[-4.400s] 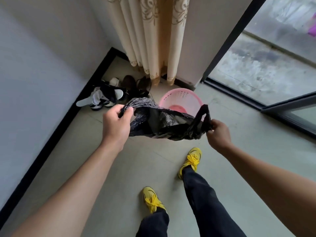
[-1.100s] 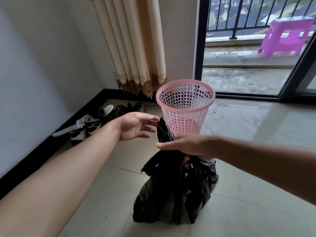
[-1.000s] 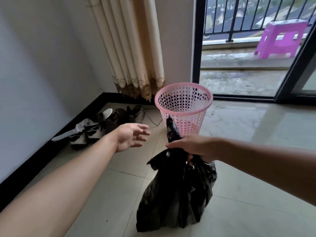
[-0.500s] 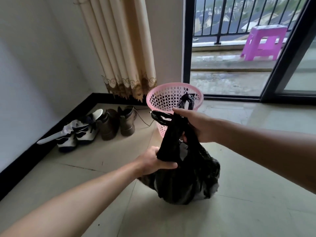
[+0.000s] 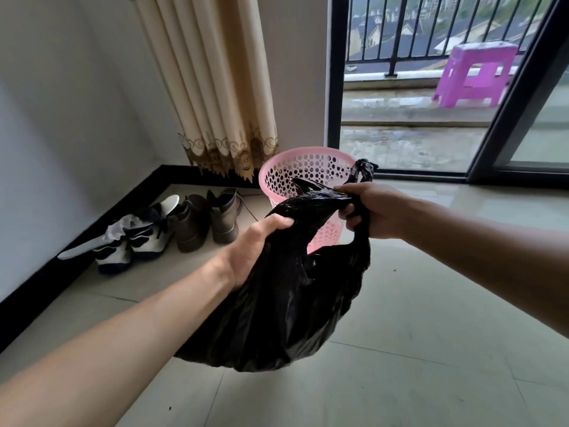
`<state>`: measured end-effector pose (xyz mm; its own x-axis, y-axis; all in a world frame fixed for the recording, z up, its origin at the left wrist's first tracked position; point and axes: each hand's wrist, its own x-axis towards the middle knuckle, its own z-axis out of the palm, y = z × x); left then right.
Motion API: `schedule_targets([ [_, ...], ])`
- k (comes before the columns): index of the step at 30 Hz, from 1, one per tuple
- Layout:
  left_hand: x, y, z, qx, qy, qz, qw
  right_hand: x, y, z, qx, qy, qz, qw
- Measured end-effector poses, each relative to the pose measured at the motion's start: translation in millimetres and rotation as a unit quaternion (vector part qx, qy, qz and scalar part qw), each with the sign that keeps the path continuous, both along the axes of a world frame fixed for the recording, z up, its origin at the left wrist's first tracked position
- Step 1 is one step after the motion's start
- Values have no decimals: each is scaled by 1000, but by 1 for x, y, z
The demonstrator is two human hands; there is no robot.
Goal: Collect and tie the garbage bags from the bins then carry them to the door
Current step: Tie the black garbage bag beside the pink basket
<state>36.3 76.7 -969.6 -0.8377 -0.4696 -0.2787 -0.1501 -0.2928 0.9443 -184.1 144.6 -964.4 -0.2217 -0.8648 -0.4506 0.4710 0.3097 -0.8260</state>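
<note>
A full black garbage bag (image 5: 286, 309) hangs in front of me above the tiled floor. My left hand (image 5: 252, 251) grips the bag's upper left side. My right hand (image 5: 366, 211) grips the gathered top, with one black handle loop sticking up past its knuckles. Behind the bag stands a pink perforated bin (image 5: 304, 177), with no bag in it, on the floor near the curtain.
Several shoes (image 5: 172, 226) line the wall at the left. A cream curtain (image 5: 212, 87) hangs in the corner. A dark-framed sliding glass door (image 5: 505, 124) opens onto a balcony with a purple stool (image 5: 477, 75). Pale floor tiles (image 5: 415, 349) spread to the right.
My left hand went from open in the air to gripping the bag's side. Both hands have lifted the bag and pulled its top apart sideways.
</note>
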Motion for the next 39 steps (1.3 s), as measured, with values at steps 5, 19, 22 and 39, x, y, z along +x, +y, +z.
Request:
schedule_targets([
  [5,1,-1,-11,-66,-98,-29,993,10,5,17,-52,-21,81,995],
  [19,14,-19,-40,106,-147,-11,983,7,14,-11,-161,757,218,595],
  [22,19,-24,-45,107,-163,28,980,15,14,-7,-152,626,143,751],
  [39,26,-28,-68,105,-186,56,975,48,19,8,-7,251,392,885],
])
